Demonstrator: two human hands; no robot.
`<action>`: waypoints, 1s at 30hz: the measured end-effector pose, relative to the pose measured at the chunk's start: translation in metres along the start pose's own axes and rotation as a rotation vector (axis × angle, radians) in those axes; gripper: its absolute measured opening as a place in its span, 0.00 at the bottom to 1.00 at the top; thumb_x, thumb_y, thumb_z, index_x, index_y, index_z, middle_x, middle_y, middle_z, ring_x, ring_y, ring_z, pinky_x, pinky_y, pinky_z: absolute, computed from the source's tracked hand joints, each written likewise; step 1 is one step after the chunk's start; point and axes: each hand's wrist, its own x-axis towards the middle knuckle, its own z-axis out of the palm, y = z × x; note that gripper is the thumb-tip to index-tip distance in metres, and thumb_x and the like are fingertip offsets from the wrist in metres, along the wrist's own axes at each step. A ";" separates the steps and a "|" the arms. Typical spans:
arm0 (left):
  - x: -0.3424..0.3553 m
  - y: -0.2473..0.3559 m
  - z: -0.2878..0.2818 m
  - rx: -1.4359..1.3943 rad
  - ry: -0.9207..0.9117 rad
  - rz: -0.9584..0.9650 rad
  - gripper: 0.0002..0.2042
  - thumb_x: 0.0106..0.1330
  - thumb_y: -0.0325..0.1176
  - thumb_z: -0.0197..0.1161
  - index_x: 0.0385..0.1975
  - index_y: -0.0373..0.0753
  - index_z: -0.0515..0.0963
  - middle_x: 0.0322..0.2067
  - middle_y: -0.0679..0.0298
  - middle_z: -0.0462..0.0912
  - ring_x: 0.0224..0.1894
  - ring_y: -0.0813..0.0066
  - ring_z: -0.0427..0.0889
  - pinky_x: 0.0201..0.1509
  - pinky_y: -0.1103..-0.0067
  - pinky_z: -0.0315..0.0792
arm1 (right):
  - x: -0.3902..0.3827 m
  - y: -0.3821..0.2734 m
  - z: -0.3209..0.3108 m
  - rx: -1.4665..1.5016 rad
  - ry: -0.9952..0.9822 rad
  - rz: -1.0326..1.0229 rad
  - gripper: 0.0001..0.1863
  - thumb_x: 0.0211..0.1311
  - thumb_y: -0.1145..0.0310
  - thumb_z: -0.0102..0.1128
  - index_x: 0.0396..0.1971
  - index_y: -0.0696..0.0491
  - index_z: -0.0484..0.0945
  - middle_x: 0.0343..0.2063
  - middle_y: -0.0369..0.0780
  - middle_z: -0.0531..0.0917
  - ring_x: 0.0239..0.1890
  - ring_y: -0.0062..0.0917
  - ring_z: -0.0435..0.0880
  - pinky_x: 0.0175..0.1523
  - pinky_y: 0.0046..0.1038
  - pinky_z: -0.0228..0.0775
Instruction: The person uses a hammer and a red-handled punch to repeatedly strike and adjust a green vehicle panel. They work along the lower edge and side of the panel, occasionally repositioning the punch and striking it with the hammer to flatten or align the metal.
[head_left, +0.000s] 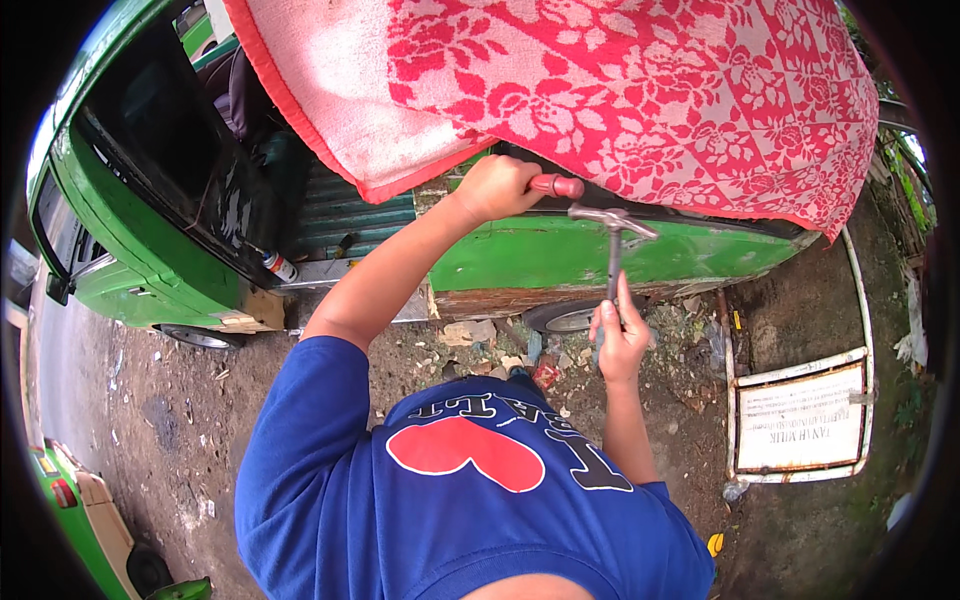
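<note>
My left hand [497,188] is closed round a tool with a red handle [558,186], held against the upper edge of the green vehicle's side panel [560,250]. The tool's other end is hidden by the hand and the panel edge, so I cannot tell its exact kind. A metal hammer [614,235] is upright in my right hand [622,338], its fingers closed on the shaft with the index finger stretched along it. The hammer head lies just right of the red handle's end, with a small gap. A pink and red floral blanket [650,110] drapes over the vehicle above both hands.
The open doorway shows a ribbed floor [345,215]; a spray can [280,267] stands at its sill. Rubble [470,333] lies by the wheel [568,317]. A white-framed sign [800,415] rests on the ground at right. Another green vehicle [85,515] stands at lower left.
</note>
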 end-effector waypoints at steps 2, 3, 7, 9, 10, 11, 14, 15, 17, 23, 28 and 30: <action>-0.009 -0.001 -0.003 0.001 -0.006 0.016 0.07 0.56 0.38 0.63 0.22 0.43 0.77 0.19 0.57 0.80 0.25 0.53 0.81 0.29 0.63 0.74 | -0.003 0.001 0.003 0.042 0.006 0.001 0.25 0.70 0.75 0.51 0.66 0.58 0.64 0.23 0.34 0.75 0.22 0.15 0.71 0.26 0.19 0.68; -0.011 -0.003 -0.005 0.003 -0.008 0.024 0.07 0.56 0.38 0.63 0.22 0.43 0.77 0.19 0.57 0.80 0.25 0.53 0.81 0.29 0.63 0.74 | -0.005 -0.003 0.004 0.096 0.043 -0.020 0.25 0.70 0.74 0.51 0.66 0.58 0.64 0.23 0.34 0.75 0.23 0.16 0.71 0.26 0.19 0.68; -0.025 -0.001 -0.011 0.000 -0.008 0.063 0.08 0.55 0.37 0.65 0.21 0.43 0.76 0.18 0.59 0.79 0.23 0.56 0.80 0.27 0.64 0.73 | 0.004 -0.014 0.003 0.246 0.111 -0.109 0.25 0.71 0.73 0.50 0.66 0.60 0.62 0.25 0.36 0.75 0.24 0.18 0.73 0.26 0.22 0.70; -0.033 0.005 -0.013 -0.079 0.048 0.147 0.09 0.54 0.37 0.66 0.20 0.42 0.75 0.17 0.61 0.76 0.21 0.57 0.78 0.25 0.66 0.71 | 0.008 -0.015 0.002 0.226 0.083 -0.110 0.26 0.70 0.74 0.50 0.66 0.60 0.62 0.25 0.37 0.75 0.24 0.18 0.72 0.26 0.22 0.70; -0.037 0.009 -0.014 -0.121 0.072 0.187 0.10 0.54 0.37 0.67 0.19 0.42 0.74 0.16 0.61 0.75 0.21 0.57 0.77 0.25 0.66 0.71 | 0.008 -0.015 0.001 0.223 0.077 -0.095 0.25 0.70 0.74 0.49 0.66 0.60 0.62 0.25 0.37 0.75 0.24 0.18 0.72 0.26 0.22 0.70; -0.040 0.012 -0.015 -0.133 0.103 0.218 0.11 0.53 0.36 0.68 0.18 0.42 0.74 0.15 0.62 0.73 0.20 0.58 0.76 0.24 0.67 0.70 | 0.007 -0.014 0.001 0.220 0.072 -0.081 0.25 0.70 0.74 0.49 0.66 0.60 0.62 0.25 0.37 0.75 0.24 0.18 0.72 0.26 0.22 0.70; -0.048 0.019 -0.017 -0.203 0.191 0.258 0.15 0.50 0.34 0.73 0.15 0.40 0.70 0.18 0.64 0.70 0.21 0.62 0.73 0.26 0.69 0.67 | 0.010 -0.010 0.004 0.244 0.079 -0.077 0.25 0.70 0.75 0.49 0.66 0.60 0.62 0.25 0.37 0.75 0.24 0.18 0.72 0.26 0.22 0.70; -0.051 0.020 -0.016 -0.253 0.210 0.237 0.15 0.51 0.35 0.73 0.15 0.40 0.70 0.20 0.64 0.70 0.23 0.62 0.73 0.28 0.69 0.67 | 0.009 -0.011 0.004 0.260 0.075 -0.056 0.25 0.70 0.75 0.49 0.66 0.60 0.62 0.25 0.37 0.75 0.24 0.18 0.72 0.26 0.22 0.70; -0.055 0.019 -0.013 -0.356 0.250 0.199 0.16 0.51 0.35 0.73 0.14 0.39 0.70 0.22 0.63 0.71 0.27 0.62 0.74 0.31 0.69 0.66 | 0.009 -0.012 0.005 0.289 0.070 -0.022 0.25 0.70 0.75 0.50 0.66 0.60 0.62 0.25 0.38 0.76 0.24 0.18 0.73 0.26 0.22 0.70; -0.073 0.014 -0.015 -0.362 0.255 0.188 0.18 0.48 0.30 0.73 0.13 0.38 0.66 0.24 0.63 0.71 0.27 0.63 0.72 0.32 0.70 0.63 | 0.004 -0.011 0.004 0.202 0.021 -0.004 0.28 0.70 0.72 0.51 0.68 0.61 0.59 0.22 0.38 0.74 0.22 0.19 0.72 0.25 0.21 0.70; -0.078 0.005 -0.026 -0.381 0.338 0.237 0.16 0.46 0.21 0.68 0.14 0.38 0.63 0.20 0.62 0.69 0.22 0.63 0.69 0.28 0.71 0.64 | -0.004 -0.013 0.006 0.216 0.007 0.040 0.27 0.70 0.73 0.51 0.67 0.60 0.60 0.23 0.38 0.74 0.23 0.19 0.72 0.26 0.21 0.70; -0.080 0.002 -0.028 -0.348 0.335 0.246 0.16 0.46 0.21 0.68 0.14 0.38 0.63 0.19 0.62 0.68 0.22 0.62 0.69 0.27 0.71 0.64 | -0.008 -0.013 0.007 0.220 0.004 0.047 0.27 0.70 0.74 0.51 0.68 0.59 0.60 0.23 0.38 0.75 0.24 0.19 0.73 0.26 0.22 0.70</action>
